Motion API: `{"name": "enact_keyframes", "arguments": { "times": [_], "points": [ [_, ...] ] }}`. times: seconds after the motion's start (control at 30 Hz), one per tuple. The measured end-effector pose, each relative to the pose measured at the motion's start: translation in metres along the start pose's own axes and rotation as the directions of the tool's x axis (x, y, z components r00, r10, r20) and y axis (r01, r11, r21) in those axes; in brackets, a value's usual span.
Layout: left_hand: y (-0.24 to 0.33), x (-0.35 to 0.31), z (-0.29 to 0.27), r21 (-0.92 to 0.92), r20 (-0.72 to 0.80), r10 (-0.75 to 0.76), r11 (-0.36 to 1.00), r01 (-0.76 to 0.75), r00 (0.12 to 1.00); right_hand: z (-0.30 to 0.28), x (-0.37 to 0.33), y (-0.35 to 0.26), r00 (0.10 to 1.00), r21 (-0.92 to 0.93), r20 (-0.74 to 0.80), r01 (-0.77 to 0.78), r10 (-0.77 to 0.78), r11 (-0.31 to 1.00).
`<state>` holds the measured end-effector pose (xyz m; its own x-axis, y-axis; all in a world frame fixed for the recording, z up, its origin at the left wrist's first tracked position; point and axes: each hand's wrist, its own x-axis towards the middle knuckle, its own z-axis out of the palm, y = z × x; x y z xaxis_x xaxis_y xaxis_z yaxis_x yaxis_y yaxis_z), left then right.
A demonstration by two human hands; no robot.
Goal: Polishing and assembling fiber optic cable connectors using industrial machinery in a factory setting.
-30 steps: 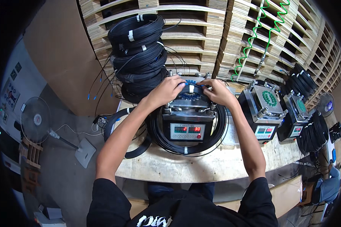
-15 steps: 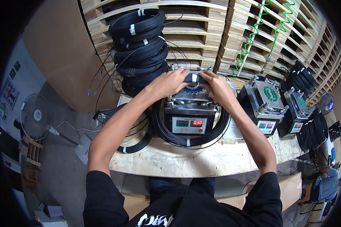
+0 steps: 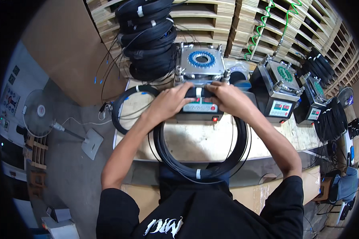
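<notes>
Both my hands are closed on the top of a large black cable coil point(image 3: 160, 144), one on each side of a white tape band. My left hand point(image 3: 167, 102) grips the coil's upper left, and my right hand point(image 3: 230, 98) its upper right. The coil hangs in front of a bench machine point(image 3: 200, 116), partly covering its control panel, and its lower part reaches past the table's near edge. Behind my hands, the machine's square metal top plate point(image 3: 184, 60) carries a ring of small blue pieces point(image 3: 192, 61). My fingertips are partly hidden behind the coil.
Another black coil point(image 3: 116, 113) lies at left on the wooden table point(image 3: 141, 148). Stacked coils point(image 3: 147, 38) rise behind it. Two similar machines point(image 3: 282, 95) point(image 3: 310, 102) with green rings stand at right. Pallets point(image 3: 205, 26) line the back; a fan point(image 3: 40, 110) stands at left.
My hands have drawn the cable coil toward me, from around and above the machine to in front of it. The top plate and blue ring now show fully.
</notes>
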<state>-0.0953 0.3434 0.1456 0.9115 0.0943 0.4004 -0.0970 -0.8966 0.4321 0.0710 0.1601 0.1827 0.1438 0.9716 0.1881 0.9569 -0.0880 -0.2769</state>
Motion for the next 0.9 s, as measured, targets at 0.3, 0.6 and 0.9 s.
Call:
{"name": "enact_keyframes", "arguments": {
  "times": [0.3, 0.6, 0.9],
  "points": [
    [-0.056, -0.089, 0.106, -0.159, 0.249, -0.217, 0.952, 0.261, 0.944, 0.194, -0.015, 0.046, 0.971, 0.275, 0.218, -0.162, 0.102, 0.948],
    [-0.065, -0.122, 0.143, -0.101, 0.146, -0.25, 0.959, 0.266, 0.957, 0.252, -0.05, 0.014, 0.989, -0.04, -0.063, -0.137, 0.134, 0.99],
    [-0.058, -0.114, 0.152, 0.01, 0.012, -0.29, 0.957, 0.29, 0.957, 0.265, -0.054, 0.008, 0.931, 0.048, -0.253, -0.26, 0.263, 0.965]
  ]
}}
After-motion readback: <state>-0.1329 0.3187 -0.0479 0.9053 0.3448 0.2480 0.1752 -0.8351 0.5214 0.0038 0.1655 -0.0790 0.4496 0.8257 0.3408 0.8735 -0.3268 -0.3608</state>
